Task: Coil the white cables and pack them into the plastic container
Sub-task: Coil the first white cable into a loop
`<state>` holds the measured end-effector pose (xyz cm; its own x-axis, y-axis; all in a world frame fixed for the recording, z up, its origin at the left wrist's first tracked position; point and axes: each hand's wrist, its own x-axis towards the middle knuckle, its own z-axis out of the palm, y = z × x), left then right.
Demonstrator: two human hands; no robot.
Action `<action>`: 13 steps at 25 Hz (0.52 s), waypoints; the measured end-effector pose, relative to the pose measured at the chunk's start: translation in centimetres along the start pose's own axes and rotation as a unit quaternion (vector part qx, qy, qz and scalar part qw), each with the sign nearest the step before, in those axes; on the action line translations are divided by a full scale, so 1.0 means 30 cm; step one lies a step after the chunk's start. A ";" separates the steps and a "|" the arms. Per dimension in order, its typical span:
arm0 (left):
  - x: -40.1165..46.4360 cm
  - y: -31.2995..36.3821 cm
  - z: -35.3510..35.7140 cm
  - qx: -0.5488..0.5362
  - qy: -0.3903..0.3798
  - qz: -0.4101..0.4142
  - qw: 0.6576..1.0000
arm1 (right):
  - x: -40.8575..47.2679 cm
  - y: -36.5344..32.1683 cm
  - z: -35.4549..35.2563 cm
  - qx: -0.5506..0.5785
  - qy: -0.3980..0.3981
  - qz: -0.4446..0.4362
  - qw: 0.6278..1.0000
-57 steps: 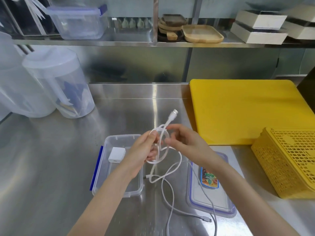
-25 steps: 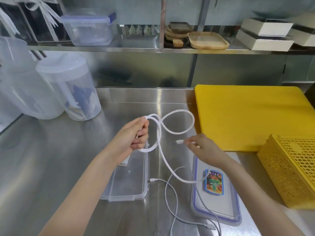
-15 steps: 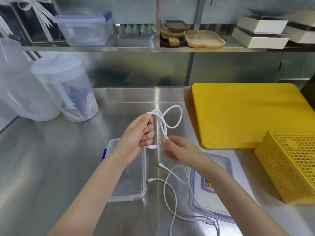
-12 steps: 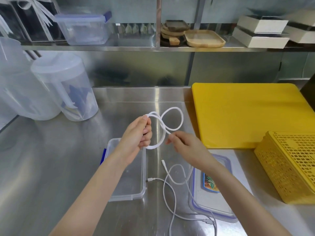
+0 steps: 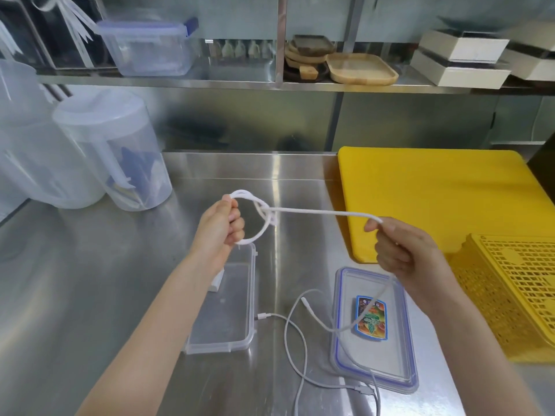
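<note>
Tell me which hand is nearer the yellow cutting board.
Right. The right hand pinches the white cable at the yellow cutting board's near-left corner, overlapping it in view. The left hand grips the coil further left, over bare steel.

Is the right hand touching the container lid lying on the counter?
Apart. The head view shows the right hand raised above the lid, pinching the white cable.

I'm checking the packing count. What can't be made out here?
- White block in the plastic container, head view: mostly hidden behind the left forearm.
- Loose cables: run off the bottom edge, so their number is unclear.
- Cable past the right hand: hidden by fingers.
</note>
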<state>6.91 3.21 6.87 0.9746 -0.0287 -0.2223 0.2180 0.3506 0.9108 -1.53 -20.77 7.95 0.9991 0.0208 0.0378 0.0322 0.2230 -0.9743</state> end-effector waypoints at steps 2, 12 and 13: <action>0.014 0.009 -0.015 -0.015 0.014 0.008 1.000 | 0.008 -0.004 -0.041 0.058 0.016 -0.025 0.998; -0.019 0.062 -0.001 -0.142 -0.099 -0.004 0.985 | 0.024 0.113 -0.112 -0.291 0.002 0.119 0.949; -0.023 0.068 0.014 -0.148 -0.112 -0.002 0.983 | 0.019 0.132 -0.086 -0.347 -0.045 0.144 0.925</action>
<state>6.71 3.54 9.04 0.9681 -0.2237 -0.1131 0.2290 0.6058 0.7620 -0.76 -22.40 3.55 0.9635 0.0700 -0.2583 -0.1935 -0.4845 -0.8531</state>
